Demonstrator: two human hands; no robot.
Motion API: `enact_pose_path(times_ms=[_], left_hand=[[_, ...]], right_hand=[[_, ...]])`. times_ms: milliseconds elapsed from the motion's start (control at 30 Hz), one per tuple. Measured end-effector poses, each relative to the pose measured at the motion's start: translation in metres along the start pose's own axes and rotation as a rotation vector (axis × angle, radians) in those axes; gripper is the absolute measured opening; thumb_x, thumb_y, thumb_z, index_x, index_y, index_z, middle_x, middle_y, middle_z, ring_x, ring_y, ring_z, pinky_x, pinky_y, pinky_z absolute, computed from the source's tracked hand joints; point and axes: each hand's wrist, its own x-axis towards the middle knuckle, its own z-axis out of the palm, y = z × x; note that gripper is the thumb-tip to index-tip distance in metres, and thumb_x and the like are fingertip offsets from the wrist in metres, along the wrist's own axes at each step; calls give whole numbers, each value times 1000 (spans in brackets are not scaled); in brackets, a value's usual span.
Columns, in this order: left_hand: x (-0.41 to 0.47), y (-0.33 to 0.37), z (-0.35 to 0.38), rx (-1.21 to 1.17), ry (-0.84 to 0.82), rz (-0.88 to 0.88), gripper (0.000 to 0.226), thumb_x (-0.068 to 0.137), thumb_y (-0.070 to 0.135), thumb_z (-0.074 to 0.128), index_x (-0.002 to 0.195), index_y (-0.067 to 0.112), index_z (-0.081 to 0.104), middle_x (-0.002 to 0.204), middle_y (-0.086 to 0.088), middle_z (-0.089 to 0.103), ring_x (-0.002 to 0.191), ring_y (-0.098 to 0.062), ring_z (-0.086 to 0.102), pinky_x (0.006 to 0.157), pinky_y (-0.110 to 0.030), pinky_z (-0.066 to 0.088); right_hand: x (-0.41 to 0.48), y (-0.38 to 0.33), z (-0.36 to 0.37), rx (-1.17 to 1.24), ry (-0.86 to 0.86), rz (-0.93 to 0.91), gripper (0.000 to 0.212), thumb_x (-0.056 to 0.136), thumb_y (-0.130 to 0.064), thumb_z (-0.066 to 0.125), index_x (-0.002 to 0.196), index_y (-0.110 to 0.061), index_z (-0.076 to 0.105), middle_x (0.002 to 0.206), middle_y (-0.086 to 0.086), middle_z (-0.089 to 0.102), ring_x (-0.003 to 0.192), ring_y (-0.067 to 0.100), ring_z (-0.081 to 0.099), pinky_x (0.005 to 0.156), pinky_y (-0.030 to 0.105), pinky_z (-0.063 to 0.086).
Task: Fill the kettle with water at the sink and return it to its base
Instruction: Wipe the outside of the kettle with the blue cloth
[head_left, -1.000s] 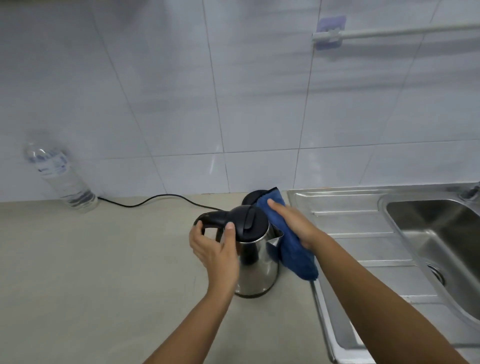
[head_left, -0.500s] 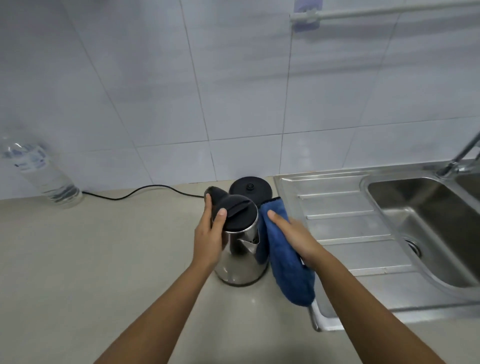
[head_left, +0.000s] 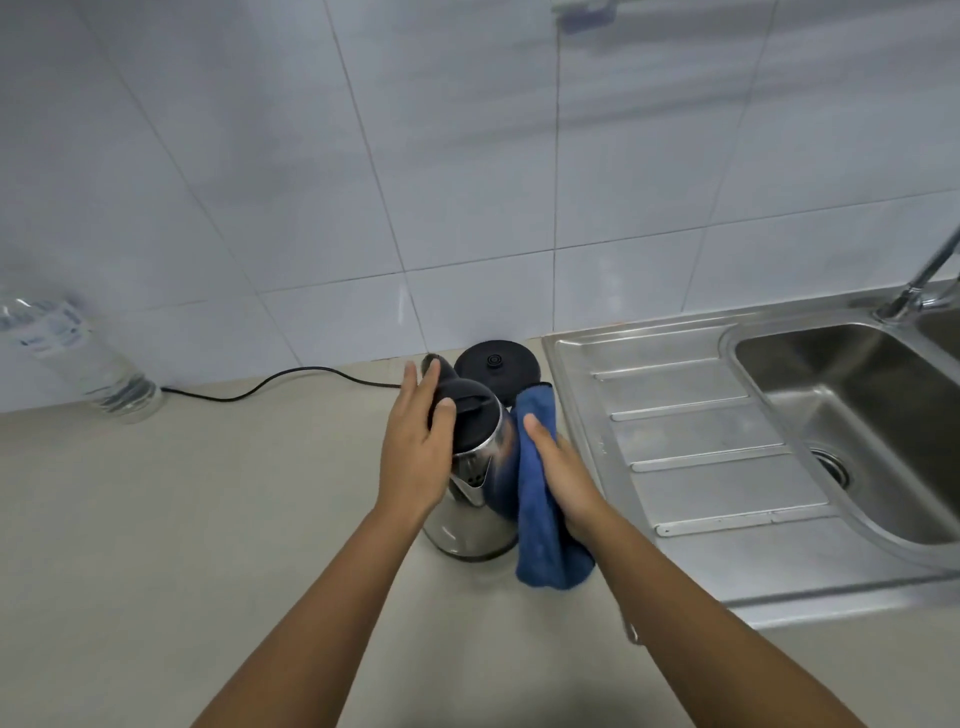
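Note:
A steel kettle (head_left: 470, 525) with a black lid stands on the beige counter, in front of its round black base (head_left: 496, 361). My left hand (head_left: 415, 457) grips the kettle's black handle, thumb on the lid. My right hand (head_left: 563, 475) presses a blue cloth (head_left: 537, 540) against the kettle's right side. The steel sink (head_left: 852, 410) lies to the right, with its tap (head_left: 924, 280) at the far right edge.
A clear plastic water bottle (head_left: 78, 358) stands at the back left by the tiled wall. The base's black cord (head_left: 280, 376) runs along the counter's back. A ribbed steel draining board (head_left: 685, 441) sits between kettle and sink bowl.
The view has shifted, bringing the tap and more of the sink into sight. My left hand has turned on the handle and the cloth hand has slid down the kettle's side.

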Motion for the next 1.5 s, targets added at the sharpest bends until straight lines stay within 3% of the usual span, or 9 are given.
enact_pose_path(times_ms=[200,400,500,733,867,1033,1200,1367,1500], left_hand=[[-3,-9,7,68,101,167,48,94,36,41,140,24,47,147,11,45,137,3,32,107,-8,23],[-1,-12,11,29,139,175,46,93,35,42,137,23,52,144,6,49,135,-1,38,103,-7,27],[-1,-11,13,1,152,176,46,92,34,43,135,21,54,143,3,51,134,-1,39,103,-8,28],[-1,-12,13,-20,158,180,46,92,33,44,133,18,56,143,0,51,130,8,38,101,-6,28],[-1,-13,9,-41,124,183,45,93,32,44,134,18,55,144,2,49,132,6,38,101,-6,27],[-4,-19,2,-22,80,249,47,96,38,40,138,19,51,145,4,47,135,-2,38,104,-9,28],[-4,-21,5,-7,106,252,47,97,39,37,136,19,52,145,3,48,134,0,38,105,-11,28],[-4,-21,7,-8,123,243,47,97,41,36,134,19,53,145,3,47,135,-3,38,108,-17,31],[-4,-12,17,4,148,174,51,95,45,35,136,20,51,150,2,41,137,-2,33,105,-6,22]], right_hand=[[20,-56,14,-129,-108,-276,39,90,-59,58,101,-25,75,91,-1,80,85,6,75,72,15,53],[43,-32,-6,-181,-140,-42,65,90,-67,54,121,-12,70,107,7,75,103,21,69,93,32,49],[36,-15,-5,-115,-71,40,64,93,-64,54,123,-9,66,98,3,72,92,16,66,76,28,47],[-9,12,31,105,201,-326,17,89,-61,59,102,-52,51,129,-5,56,101,-6,59,75,12,47],[-18,42,29,186,325,-145,48,99,-49,53,131,-14,49,113,2,62,89,-3,56,68,13,41],[-27,19,46,122,381,-329,31,97,-51,55,119,-32,45,118,-10,53,99,-2,57,74,12,44],[-44,28,54,180,413,-344,51,90,-54,56,132,-28,44,115,-20,50,110,0,57,83,8,47],[-59,62,68,63,431,-240,77,89,-62,43,156,-28,28,139,-11,29,128,9,35,111,30,32],[-36,27,43,-2,437,-221,43,104,-42,47,140,-19,50,126,-1,44,121,22,52,102,37,44]])
